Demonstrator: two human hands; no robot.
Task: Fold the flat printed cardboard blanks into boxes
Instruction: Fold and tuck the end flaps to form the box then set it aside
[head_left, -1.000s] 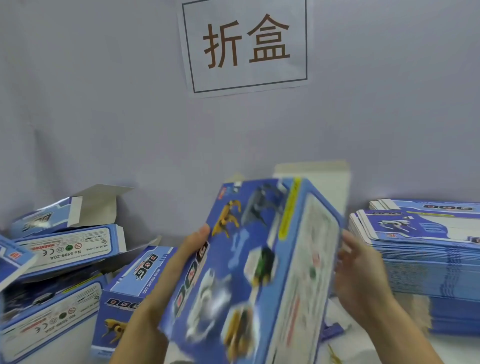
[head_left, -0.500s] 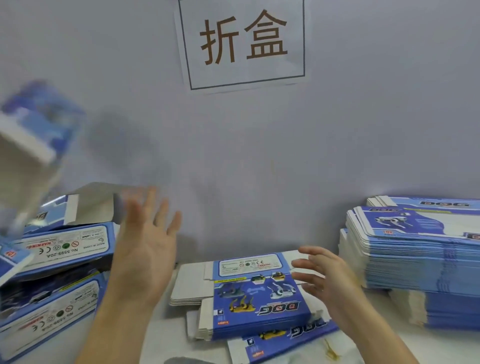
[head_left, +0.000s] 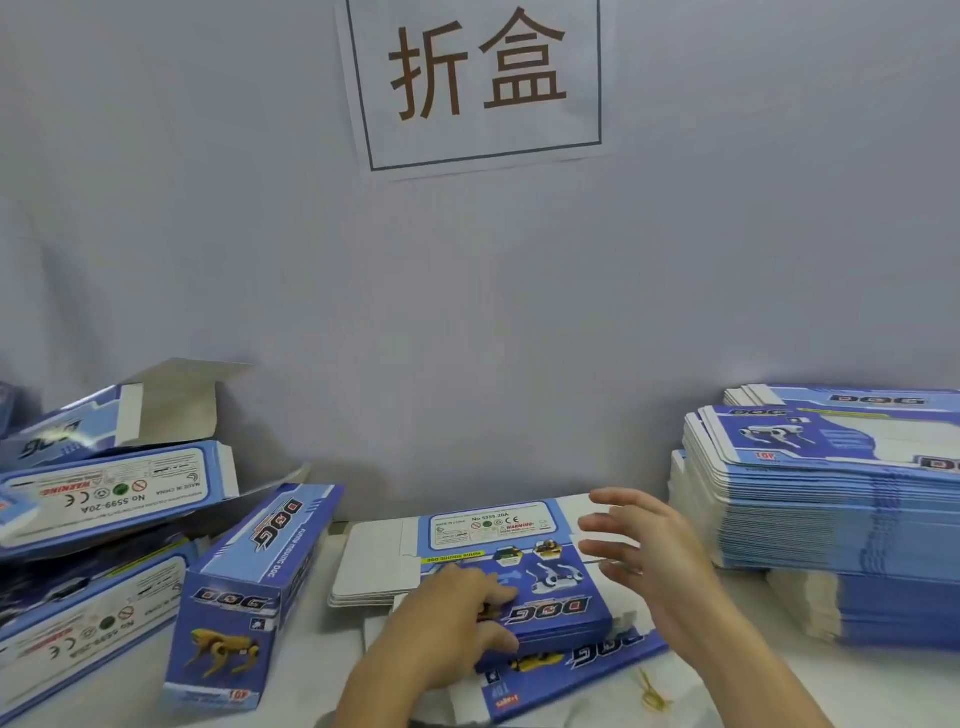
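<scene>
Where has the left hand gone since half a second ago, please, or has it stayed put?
Yes, it moved. The left hand dropped from in front of the wall, raised and spread, down onto the top flat blank, right of the folded box.

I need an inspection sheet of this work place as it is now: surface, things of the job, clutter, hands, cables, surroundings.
Surface: white table, mostly covered.
Job's things: small pile of flat blanks in the middle; tall stack of blanks at right; folded boxes heaped at left, one folded box lying nearer the middle.
Clutter: yellow rubber band near the front.
Hands: left hand rests on the top blank, fingers bent; right hand open above the pile, holds nothing.
Cables: nothing seen.
Surroundings: grey wall with a paper sign.
</scene>
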